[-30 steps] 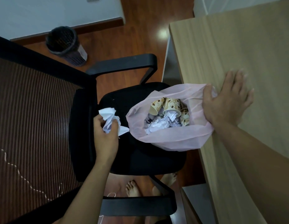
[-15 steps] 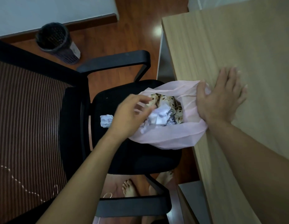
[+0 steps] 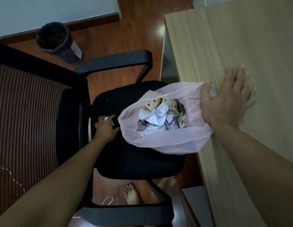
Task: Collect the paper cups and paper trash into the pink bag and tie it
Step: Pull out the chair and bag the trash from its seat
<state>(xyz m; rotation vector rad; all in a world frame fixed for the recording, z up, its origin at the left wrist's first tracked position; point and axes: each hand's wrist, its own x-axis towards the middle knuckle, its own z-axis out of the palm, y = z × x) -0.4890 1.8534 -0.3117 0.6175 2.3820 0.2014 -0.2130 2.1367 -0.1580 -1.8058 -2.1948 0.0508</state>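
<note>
Head: left hand [image 3: 105,126] around paper scrap [image 3: 106,118].

The bag [image 3: 158,145] is held at the table [image 3: 240,38] edge, over the chair seat [image 3: 134,161], its rim pressed under the right hand [image 3: 227,104]. Paper cups [image 3: 160,102] and crumpled paper [image 3: 155,117] are contained in it. Left of it, a paper wad [image 3: 106,118] is gripped on the seat by the left hand [image 3: 105,128]. A wastebasket [image 3: 58,43] is placed on the floor beyond the chair.
</note>
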